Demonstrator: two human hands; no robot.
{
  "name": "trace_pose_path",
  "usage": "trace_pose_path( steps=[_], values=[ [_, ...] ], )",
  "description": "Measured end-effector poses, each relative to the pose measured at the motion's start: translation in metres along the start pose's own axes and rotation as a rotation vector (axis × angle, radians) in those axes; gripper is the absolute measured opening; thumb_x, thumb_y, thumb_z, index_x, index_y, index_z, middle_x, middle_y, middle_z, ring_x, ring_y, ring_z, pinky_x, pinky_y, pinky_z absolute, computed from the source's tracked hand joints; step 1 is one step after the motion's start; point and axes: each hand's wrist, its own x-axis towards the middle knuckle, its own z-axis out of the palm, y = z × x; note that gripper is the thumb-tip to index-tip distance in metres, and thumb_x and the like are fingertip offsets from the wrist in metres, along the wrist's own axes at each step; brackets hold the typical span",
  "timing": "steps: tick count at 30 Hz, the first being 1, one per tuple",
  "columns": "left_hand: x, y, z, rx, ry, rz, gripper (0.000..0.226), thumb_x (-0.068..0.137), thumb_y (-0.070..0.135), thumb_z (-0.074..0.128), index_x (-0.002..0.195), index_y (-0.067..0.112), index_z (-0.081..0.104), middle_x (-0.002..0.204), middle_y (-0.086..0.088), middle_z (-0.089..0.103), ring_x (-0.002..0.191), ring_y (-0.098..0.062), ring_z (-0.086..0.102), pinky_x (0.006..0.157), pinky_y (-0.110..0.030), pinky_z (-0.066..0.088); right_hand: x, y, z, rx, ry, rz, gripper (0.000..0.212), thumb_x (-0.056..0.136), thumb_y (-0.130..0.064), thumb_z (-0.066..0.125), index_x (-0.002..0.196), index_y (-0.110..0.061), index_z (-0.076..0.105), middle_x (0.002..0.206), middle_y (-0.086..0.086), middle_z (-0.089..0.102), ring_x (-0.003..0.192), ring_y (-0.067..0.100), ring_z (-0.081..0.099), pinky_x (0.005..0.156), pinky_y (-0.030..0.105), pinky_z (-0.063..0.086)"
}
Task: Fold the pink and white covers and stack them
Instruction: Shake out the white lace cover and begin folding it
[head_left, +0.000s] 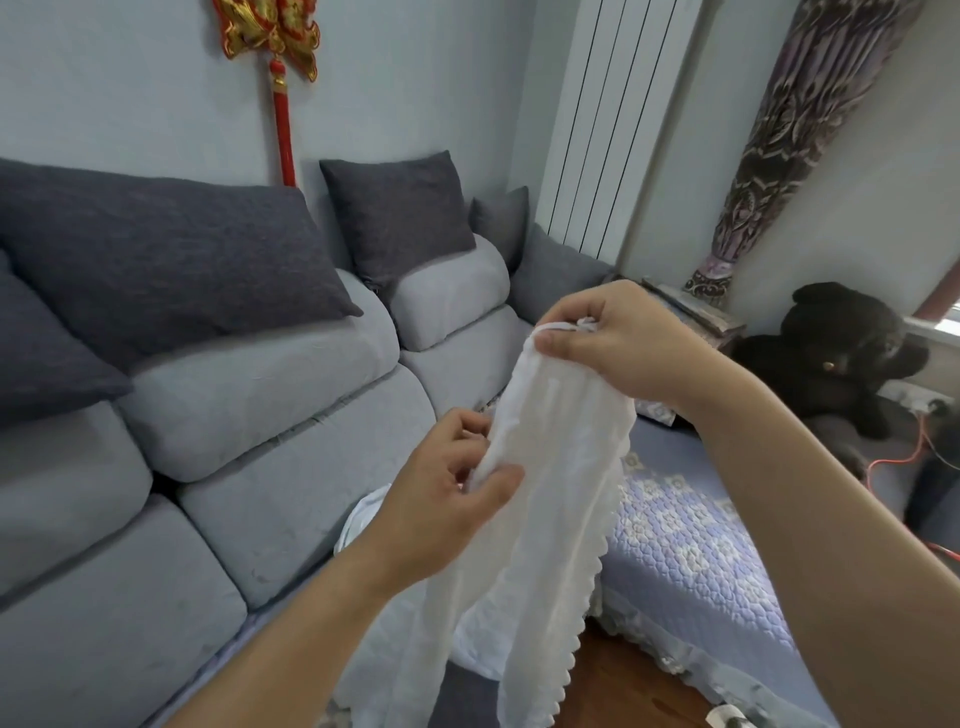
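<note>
A thin white cover (545, 519) with a scalloped lace edge hangs bunched in the air in front of the sofa. My right hand (613, 338) pinches its top edge, held higher. My left hand (447, 493) grips the cloth lower down on its left side, thumb on the front. The cover's lower part trails down past my left forearm and out of the frame's bottom. More white cloth (363, 514) shows behind my left wrist on the sofa seat. No pink cover is visible.
A grey sofa (218, 415) with dark cushions (171, 270) fills the left. A quilted lilac seat cover (691, 540) lies on the right section. A black plush toy (831, 353) and orange cables (914, 447) sit at the far right. Wooden floor (634, 686) shows below.
</note>
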Motion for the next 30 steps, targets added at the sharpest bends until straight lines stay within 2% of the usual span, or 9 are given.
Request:
trace_pose_path(
  steps=[3, 6, 9, 11, 16, 18, 22, 26, 30],
  values=[
    [-0.013, -0.006, -0.004, -0.007, -0.097, -0.019, 0.025, 0.094, 0.026, 0.068, 0.069, 0.023, 0.071, 0.122, 0.014, 0.053, 0.112, -0.008, 0.058, 0.082, -0.013, 0.047, -0.003, 0.0, -0.005, 0.065, 0.056, 0.02, 0.012, 0.091, -0.027, 0.07, 0.083, -0.029, 0.077, 0.076, -0.019, 0.072, 0.072, -0.007, 0.064, 0.066, 0.011, 0.048],
    [-0.03, -0.018, -0.004, 0.095, 0.014, 0.005, 0.023, 0.091, 0.035, 0.068, 0.073, 0.021, 0.064, 0.129, 0.017, 0.047, 0.123, -0.007, 0.05, 0.089, -0.008, 0.041, -0.002, 0.004, -0.01, 0.075, 0.105, 0.043, 0.013, 0.092, -0.028, 0.069, 0.081, -0.031, 0.077, 0.072, -0.02, 0.071, 0.069, -0.007, 0.063, 0.064, 0.009, 0.049],
    [-0.047, -0.027, -0.004, -0.073, 0.059, -0.048, 0.026, 0.082, 0.04, 0.072, 0.07, 0.025, 0.055, 0.096, 0.005, 0.063, 0.085, -0.014, 0.063, 0.077, -0.03, 0.049, -0.001, 0.011, -0.008, 0.074, 0.152, 0.095, 0.012, 0.091, -0.027, 0.07, 0.082, -0.028, 0.077, 0.071, -0.02, 0.07, 0.069, -0.007, 0.064, 0.063, 0.009, 0.049],
    [-0.053, -0.038, -0.008, -0.227, 0.028, -0.202, 0.032, 0.075, 0.041, 0.076, 0.071, 0.024, 0.05, 0.07, -0.002, 0.053, 0.062, -0.019, 0.047, 0.06, -0.037, 0.039, 0.001, 0.019, -0.005, 0.068, 0.223, 0.14, 0.011, 0.09, -0.028, 0.069, 0.083, -0.028, 0.078, 0.074, -0.015, 0.072, 0.073, 0.0, 0.067, 0.068, 0.02, 0.053],
    [-0.07, -0.072, -0.033, -0.239, -0.11, -0.412, 0.023, 0.081, 0.025, 0.079, 0.097, 0.023, 0.062, 0.07, -0.008, 0.037, 0.063, -0.02, 0.034, 0.059, -0.032, 0.032, 0.005, 0.035, 0.002, 0.084, 0.399, 0.21, 0.014, 0.091, -0.028, 0.068, 0.079, -0.033, 0.075, 0.074, -0.017, 0.07, 0.074, 0.001, 0.062, 0.072, 0.024, 0.048],
    [-0.079, -0.082, -0.04, -0.241, -0.157, -0.465, 0.012, 0.089, 0.012, 0.074, 0.094, 0.023, 0.072, 0.068, -0.009, 0.036, 0.058, -0.015, 0.032, 0.055, -0.026, 0.032, 0.004, 0.04, 0.004, 0.163, 0.424, 0.227, 0.014, 0.091, -0.027, 0.068, 0.081, -0.031, 0.076, 0.075, -0.013, 0.071, 0.071, 0.002, 0.063, 0.07, 0.024, 0.049],
    [-0.089, -0.098, -0.025, -0.071, -0.182, -0.488, 0.006, 0.087, 0.032, 0.076, 0.088, 0.028, 0.072, 0.084, 0.007, 0.065, 0.071, -0.008, 0.055, 0.075, -0.031, 0.046, 0.0, 0.037, 0.011, 0.322, 0.299, 0.183, 0.011, 0.092, -0.022, 0.069, 0.085, -0.023, 0.077, 0.074, -0.008, 0.072, 0.067, 0.007, 0.066, 0.064, 0.025, 0.053],
    [-0.07, -0.104, 0.011, -0.086, 0.012, -0.459, 0.035, 0.081, 0.05, 0.076, 0.111, 0.045, 0.059, 0.113, 0.028, 0.062, 0.109, 0.001, 0.061, 0.1, -0.028, 0.05, -0.001, 0.024, 0.021, 0.323, 0.188, 0.122, 0.011, 0.093, -0.02, 0.068, 0.09, -0.016, 0.077, 0.078, -0.004, 0.073, 0.072, 0.007, 0.067, 0.067, 0.021, 0.055],
    [-0.039, -0.088, 0.035, -0.023, 0.142, -0.376, 0.054, 0.08, 0.048, 0.078, 0.126, 0.044, 0.049, 0.122, 0.025, 0.053, 0.113, 0.004, 0.052, 0.086, -0.006, 0.04, -0.001, 0.015, 0.025, 0.307, 0.163, 0.09, 0.011, 0.093, -0.02, 0.069, 0.086, -0.017, 0.077, 0.077, -0.005, 0.072, 0.071, 0.005, 0.064, 0.067, 0.018, 0.053]
  ],
)
